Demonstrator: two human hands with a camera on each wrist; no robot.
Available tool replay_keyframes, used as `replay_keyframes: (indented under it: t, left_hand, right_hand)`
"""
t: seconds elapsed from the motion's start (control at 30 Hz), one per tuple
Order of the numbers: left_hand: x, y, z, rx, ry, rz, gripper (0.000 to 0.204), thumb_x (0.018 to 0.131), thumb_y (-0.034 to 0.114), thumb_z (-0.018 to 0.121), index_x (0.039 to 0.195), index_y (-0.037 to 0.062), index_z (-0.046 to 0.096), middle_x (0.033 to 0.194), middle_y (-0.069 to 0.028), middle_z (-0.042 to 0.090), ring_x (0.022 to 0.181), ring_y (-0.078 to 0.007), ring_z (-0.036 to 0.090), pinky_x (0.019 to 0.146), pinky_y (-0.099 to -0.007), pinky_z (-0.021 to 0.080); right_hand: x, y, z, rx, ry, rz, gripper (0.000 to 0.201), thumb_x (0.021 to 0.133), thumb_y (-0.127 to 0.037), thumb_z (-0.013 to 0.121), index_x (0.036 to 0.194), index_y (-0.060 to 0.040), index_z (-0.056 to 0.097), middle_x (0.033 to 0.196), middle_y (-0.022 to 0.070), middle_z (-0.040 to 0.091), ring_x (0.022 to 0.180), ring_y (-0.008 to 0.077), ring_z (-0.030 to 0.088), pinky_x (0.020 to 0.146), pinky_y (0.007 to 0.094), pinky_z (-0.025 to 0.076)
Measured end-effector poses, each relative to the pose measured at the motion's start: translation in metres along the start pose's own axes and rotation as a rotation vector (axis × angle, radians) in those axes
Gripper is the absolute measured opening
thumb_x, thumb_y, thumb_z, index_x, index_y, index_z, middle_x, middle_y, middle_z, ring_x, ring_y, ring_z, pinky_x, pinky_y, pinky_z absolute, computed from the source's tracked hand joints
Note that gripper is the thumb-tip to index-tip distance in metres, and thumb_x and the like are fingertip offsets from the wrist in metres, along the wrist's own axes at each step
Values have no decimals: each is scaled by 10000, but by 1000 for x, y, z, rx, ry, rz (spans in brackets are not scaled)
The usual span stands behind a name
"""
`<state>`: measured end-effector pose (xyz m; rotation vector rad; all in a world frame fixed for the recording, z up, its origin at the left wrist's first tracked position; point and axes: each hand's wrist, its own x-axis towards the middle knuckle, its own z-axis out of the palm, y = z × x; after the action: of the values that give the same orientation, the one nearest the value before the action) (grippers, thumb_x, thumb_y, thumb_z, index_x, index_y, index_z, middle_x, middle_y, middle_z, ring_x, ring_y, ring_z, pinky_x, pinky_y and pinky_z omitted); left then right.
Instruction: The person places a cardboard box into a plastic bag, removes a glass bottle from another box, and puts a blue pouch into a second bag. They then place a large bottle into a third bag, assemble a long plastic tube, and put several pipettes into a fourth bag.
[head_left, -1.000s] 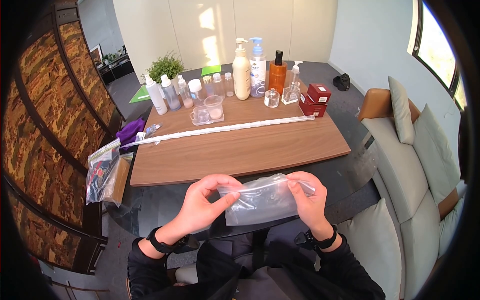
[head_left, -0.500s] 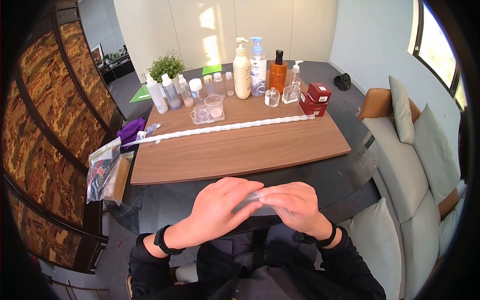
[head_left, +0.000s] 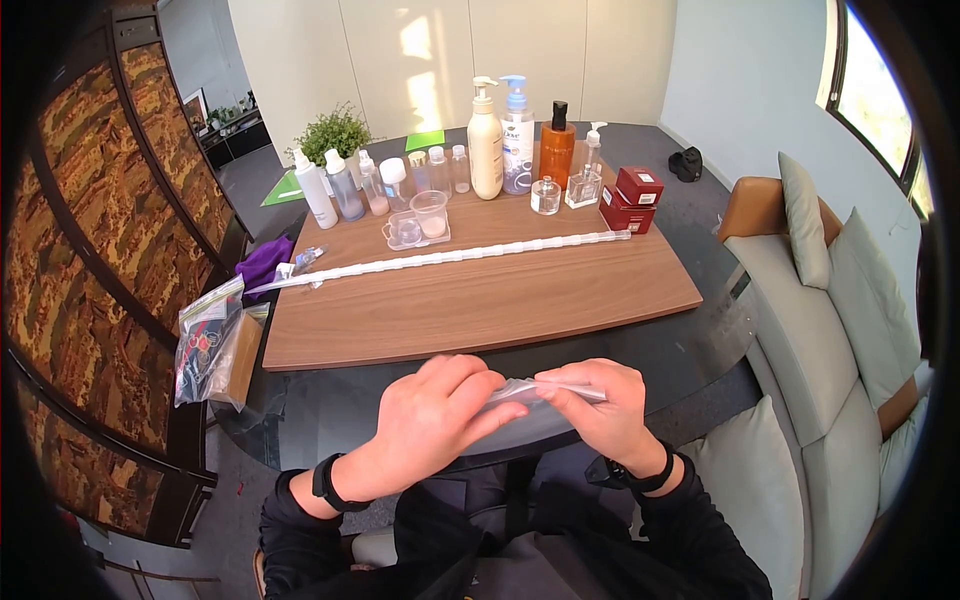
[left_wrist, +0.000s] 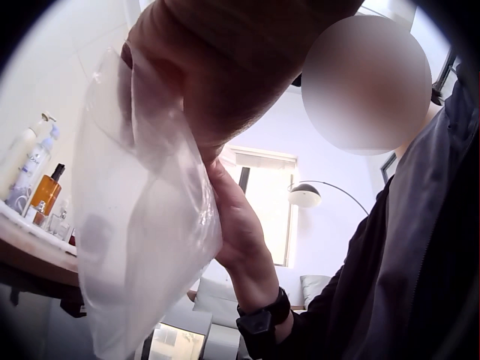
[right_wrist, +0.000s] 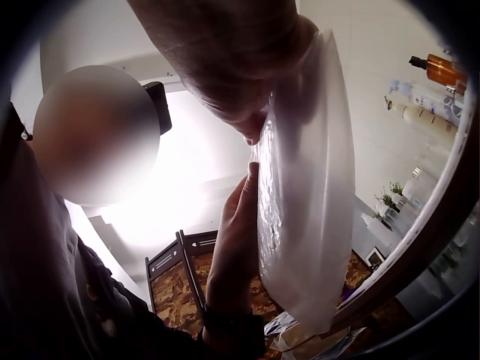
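Observation:
A clear plastic bag [left_wrist: 142, 217] hangs below both hands in front of the table's near edge, flat and seemingly with nothing inside. My left hand [head_left: 430, 420] pinches its upper edge between thumb and fingers. Close beside it, my right hand [head_left: 605, 405] grips the same edge, and a folded strip of the bag sticks out past its thumb. From the right wrist view the bag [right_wrist: 311, 195] droops in creased folds. In the head view the hands cover much of it.
Ahead lies a wooden board [head_left: 480, 310] on a dark glass table. Across it runs a long white segmented strip [head_left: 450, 257]. Behind stand several bottles, a pump bottle [head_left: 485, 150] and red boxes [head_left: 630, 205]. Zip bags [head_left: 215, 345] with contents sit at the left edge.
The bag was spread between the hands a second ago. The hands then came together at its upper edge, and have since moved slightly apart, with more of the edge showing.

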<state>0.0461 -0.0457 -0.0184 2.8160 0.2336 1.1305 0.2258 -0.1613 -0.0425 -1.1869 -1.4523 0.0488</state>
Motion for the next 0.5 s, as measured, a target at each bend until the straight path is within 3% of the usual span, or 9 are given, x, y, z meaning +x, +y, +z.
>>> replay_keyframes:
  t: [0.13, 0.23, 0.33, 0.5]
  left_hand:
    - [1, 3, -3, 44, 33, 27, 292, 732, 220, 793, 966, 86, 679, 808, -31, 617, 718, -188, 628, 554, -293, 484]
    - [-1, 5, -1, 22, 41, 35, 259, 738, 143, 777, 969, 78, 681, 819, -33, 624, 727, -193, 630, 560, -299, 482]
    - [-2, 4, 1, -4, 63, 53, 230, 739, 93, 763, 952, 71, 678, 819, -35, 631, 725, -196, 633, 564, -304, 480]
    - [-4, 1, 4, -29, 75, 49, 190, 732, 77, 764, 896, 73, 668, 816, -38, 637, 718, -202, 635, 576, -306, 478]
  right_hand:
    - [1, -2, 0, 21, 33, 65, 121, 782, -123, 784, 863, -49, 736, 819, 82, 734, 656, 186, 686, 602, 275, 501]
    - [0, 2, -1, 14, -2, 43, 105, 792, -40, 780, 862, -2, 711, 805, 108, 722, 684, 138, 682, 607, 240, 520]
    - [-4, 2, 4, 89, 30, 171, 96, 798, -116, 769, 859, -49, 736, 813, 83, 730, 669, 188, 691, 625, 279, 510]
    - [-6, 5, 10, 155, 1, 179, 119, 833, -84, 730, 938, -30, 718, 866, 94, 732, 738, 201, 709, 677, 282, 532]
